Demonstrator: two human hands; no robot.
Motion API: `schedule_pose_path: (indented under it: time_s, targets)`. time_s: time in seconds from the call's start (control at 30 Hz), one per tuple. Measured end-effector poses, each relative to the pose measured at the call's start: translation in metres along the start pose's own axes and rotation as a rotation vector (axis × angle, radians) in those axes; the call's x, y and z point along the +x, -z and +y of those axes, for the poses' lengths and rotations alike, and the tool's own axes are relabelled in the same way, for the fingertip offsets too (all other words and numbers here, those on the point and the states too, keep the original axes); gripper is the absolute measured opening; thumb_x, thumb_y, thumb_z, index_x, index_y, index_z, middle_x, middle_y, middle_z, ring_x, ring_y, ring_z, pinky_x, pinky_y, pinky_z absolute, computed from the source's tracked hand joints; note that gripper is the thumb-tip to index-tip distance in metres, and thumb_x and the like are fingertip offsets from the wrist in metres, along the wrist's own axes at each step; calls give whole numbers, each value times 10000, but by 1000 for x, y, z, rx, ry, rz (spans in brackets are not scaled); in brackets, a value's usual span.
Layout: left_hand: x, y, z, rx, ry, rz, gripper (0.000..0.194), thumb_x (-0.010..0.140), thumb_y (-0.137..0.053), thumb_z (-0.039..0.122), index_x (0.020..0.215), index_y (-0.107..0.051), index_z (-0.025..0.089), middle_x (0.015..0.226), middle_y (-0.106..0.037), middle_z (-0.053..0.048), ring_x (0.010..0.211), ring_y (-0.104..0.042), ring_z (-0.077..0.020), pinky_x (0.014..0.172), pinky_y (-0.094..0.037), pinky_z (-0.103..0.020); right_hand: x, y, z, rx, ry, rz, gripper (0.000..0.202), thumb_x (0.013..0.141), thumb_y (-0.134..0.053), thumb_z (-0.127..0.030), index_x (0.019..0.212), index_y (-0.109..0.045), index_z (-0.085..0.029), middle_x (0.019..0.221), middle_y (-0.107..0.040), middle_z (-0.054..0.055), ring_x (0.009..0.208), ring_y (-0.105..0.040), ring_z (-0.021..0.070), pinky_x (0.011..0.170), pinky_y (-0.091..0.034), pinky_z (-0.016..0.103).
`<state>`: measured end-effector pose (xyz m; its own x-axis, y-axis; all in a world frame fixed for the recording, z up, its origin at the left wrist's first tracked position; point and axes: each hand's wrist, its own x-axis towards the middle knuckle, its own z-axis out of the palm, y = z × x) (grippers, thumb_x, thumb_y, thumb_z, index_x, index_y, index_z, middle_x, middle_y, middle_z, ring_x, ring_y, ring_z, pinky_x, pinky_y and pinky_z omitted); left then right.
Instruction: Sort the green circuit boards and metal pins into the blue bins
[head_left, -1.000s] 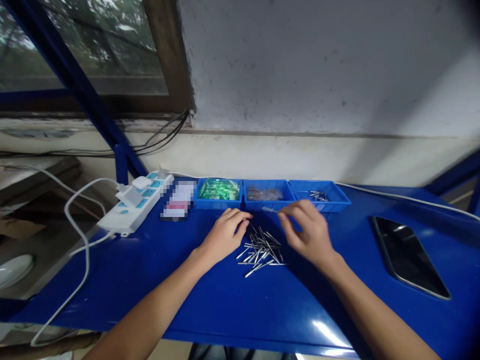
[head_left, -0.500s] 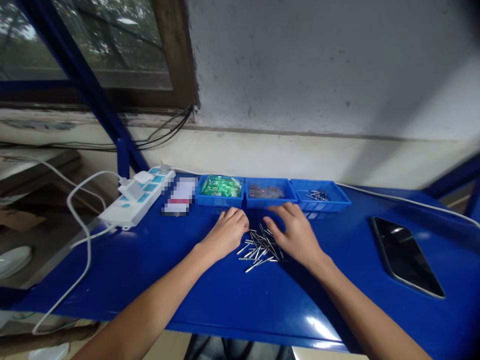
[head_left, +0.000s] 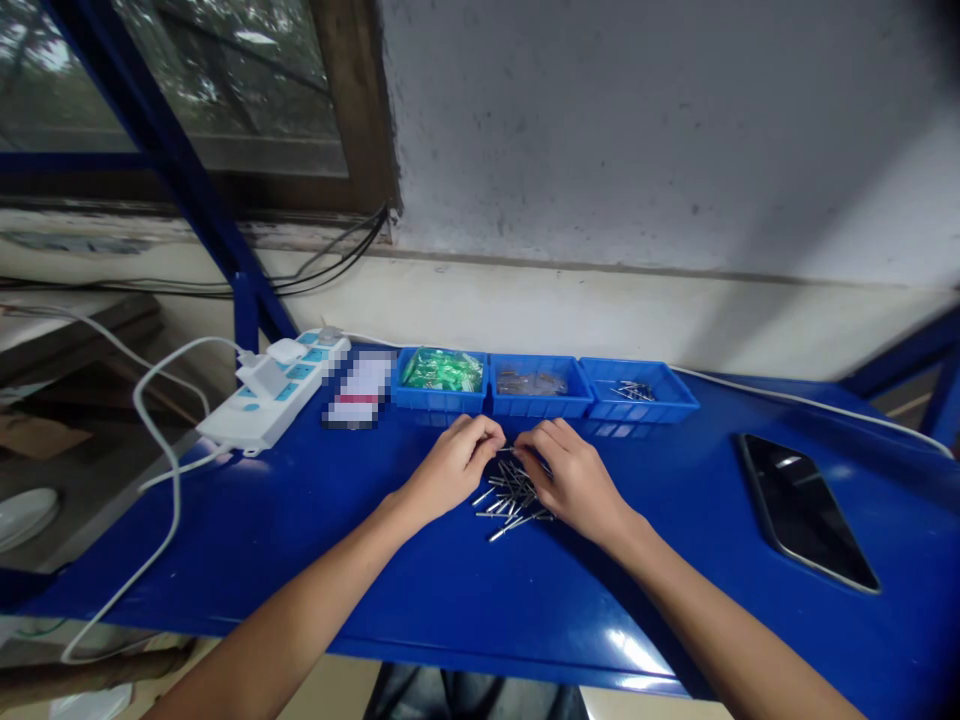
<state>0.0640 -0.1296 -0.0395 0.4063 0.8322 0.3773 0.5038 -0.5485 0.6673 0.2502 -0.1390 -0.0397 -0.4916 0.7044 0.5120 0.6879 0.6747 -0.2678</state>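
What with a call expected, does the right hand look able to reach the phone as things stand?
Probably yes: only table lies between the right hand and the phone, though the hand seems busy with a rod just now.

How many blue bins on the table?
3, in a row at the back of the table: left bin with green items, middle bin, right bin with thin metal pieces.

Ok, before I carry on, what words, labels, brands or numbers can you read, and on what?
No text is readable anywhere.
White rectangular item with a red band: pixelated, unreadable.
Green glossy packets in the left blue plastic bin: any print too small.
White power strip with blue sockets: no legible marking.
Black rectangular phone: dark screen, no text visible.
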Motion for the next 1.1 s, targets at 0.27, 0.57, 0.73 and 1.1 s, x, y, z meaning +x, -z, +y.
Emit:
schedule_pose_path:
  time_s: [0.27, 0.57, 0.73, 1.1]
  targets:
    - [1, 4, 2, 103, -97, 62, 156, 912, -452, 202, 800, -559, 184, 788, -621, 7, 761, -548, -139, 860, -384, -313, -2, 2, 2, 8, -28, 24, 154, 914, -452, -279, 942, -551, -165, 844, -589, 75, 796, -512, 201, 700, -432, 329]
    - [-1, 0, -5, 116, 20, -114, 191, 924, -438, 279, 910, -618, 218, 892, -669, 0, 806, -616, -153, 710, -442, -259, 2, 23, 20, -63, -44, 214, 155, 898, -462, -255, 851, -596, -191, 771, -593, 54, 744, -523, 182, 713, -423, 321]
    - [-5, 2, -8, 286, -24, -313, 199, 905, -454, 236, 989, -630, 274, 974, -680, 10, 821, -634, -171, 648, -424, -257, -6, 46, 76, -419, -563, 469, 317, 839, -519, -426, 983, -621, -163, 837, -599, 96, 798, -543, 245, 688, -427, 363]
    - [-6, 9, 1, 480, -14, -271, 153, 907, -445, 247, 891, -596, 262, 865, -646, 18, 748, -621, -176, 582, -367, -255, 2, 10, 19, -54, -275, 168, 307, 887, -466, -394, 1080, -576, -182, 967, -575, 99, 930, -545, 242, 825, -456, 380]
